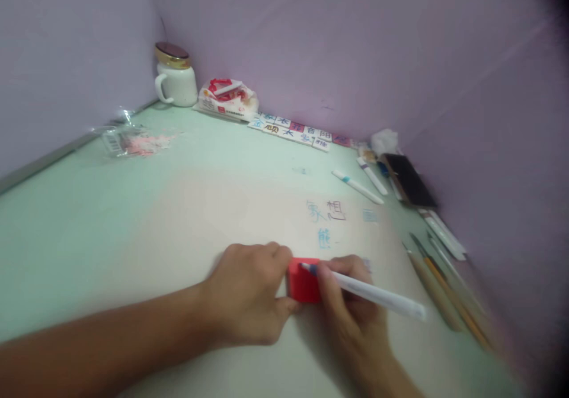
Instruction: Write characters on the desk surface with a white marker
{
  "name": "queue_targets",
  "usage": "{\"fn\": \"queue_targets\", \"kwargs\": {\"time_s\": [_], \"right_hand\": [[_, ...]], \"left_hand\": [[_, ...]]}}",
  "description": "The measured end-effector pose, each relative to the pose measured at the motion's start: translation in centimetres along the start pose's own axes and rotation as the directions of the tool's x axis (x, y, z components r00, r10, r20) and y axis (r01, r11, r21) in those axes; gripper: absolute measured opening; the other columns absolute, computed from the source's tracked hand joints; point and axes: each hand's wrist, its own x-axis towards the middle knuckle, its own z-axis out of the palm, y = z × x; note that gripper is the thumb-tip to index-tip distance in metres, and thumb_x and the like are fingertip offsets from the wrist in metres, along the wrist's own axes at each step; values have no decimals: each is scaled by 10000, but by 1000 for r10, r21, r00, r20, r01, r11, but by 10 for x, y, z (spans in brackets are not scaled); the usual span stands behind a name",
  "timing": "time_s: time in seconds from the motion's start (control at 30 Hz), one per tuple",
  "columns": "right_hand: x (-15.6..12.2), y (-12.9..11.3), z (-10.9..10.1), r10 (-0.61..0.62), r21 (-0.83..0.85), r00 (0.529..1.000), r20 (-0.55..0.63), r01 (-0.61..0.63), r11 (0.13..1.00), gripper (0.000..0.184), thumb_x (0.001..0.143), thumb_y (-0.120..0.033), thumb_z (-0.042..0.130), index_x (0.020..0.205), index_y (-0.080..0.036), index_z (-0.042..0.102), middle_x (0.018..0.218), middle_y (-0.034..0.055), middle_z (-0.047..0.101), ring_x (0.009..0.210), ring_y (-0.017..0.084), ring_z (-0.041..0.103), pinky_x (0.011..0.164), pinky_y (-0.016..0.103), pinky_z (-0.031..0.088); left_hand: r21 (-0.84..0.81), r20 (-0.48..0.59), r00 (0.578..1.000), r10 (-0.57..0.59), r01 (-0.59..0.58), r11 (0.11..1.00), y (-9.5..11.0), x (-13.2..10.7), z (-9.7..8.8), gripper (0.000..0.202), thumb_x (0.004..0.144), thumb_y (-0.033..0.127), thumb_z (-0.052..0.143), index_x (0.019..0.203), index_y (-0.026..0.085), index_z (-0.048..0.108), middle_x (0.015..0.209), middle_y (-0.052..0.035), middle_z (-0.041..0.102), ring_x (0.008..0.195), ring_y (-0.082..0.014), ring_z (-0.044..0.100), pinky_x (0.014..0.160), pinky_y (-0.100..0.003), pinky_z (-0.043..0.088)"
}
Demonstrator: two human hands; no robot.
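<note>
A small red square tile (304, 285) lies on the pale sheet (208, 220) in front of me. My left hand (251, 294) grips the tile's left edge between thumb and fingers. In my right hand (351, 303) is a white marker pen (377, 294), its blue tip over the tile's upper part. Whether the tip touches the surface I cannot tell. Beyond the hands, blue and purple characters (335, 210) are written on the sheet.
Two rows of character tiles (288, 131) line the wall beside a tissue pack (229, 101) and a lidded white mug (178, 83). A plastic bag (113, 143) with pink scraps lies left. Markers (358, 186), a dark phone-like object (409, 178) and slim tools (438, 279) lie right.
</note>
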Motion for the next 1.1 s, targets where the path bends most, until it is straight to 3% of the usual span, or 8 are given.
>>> {"fn": "queue_targets", "kwargs": {"time_s": [0.2, 0.67, 1.1], "right_hand": [[0, -2, -1, 12, 13, 1000, 13, -12, 1000, 112, 889, -213, 479, 778, -223, 482, 584, -67, 493, 496, 76, 465, 478, 194, 363], [0, -14, 4, 166, 71, 985, -49, -163, 984, 152, 886, -277, 476, 746, -218, 477, 553, -58, 465, 479, 98, 423, 474, 238, 335], [1, -5, 0, 68, 45, 998, 5, -68, 997, 135, 889, -250, 482, 759, -210, 476, 577, -50, 502, 489, 93, 468, 468, 222, 358]], "left_hand": [[5, 30, 1000, -7, 7, 1000, 1, -1, -2, 226, 746, 393, 517, 887, 216, 505, 837, -7, 607, 717, -196, 581, 564, -300, 367], [15, 47, 999, -2, 1, 1000, 2, 1, -5, 240, 758, 386, 506, 916, 206, 505, 852, -22, 608, 733, -213, 590, 573, -313, 391], [-7, 54, 999, -5, 6, 1000, 3, 1, -6, 254, 762, 388, 505, 935, 203, 515, 864, -24, 612, 753, -219, 598, 589, -324, 408]]}}
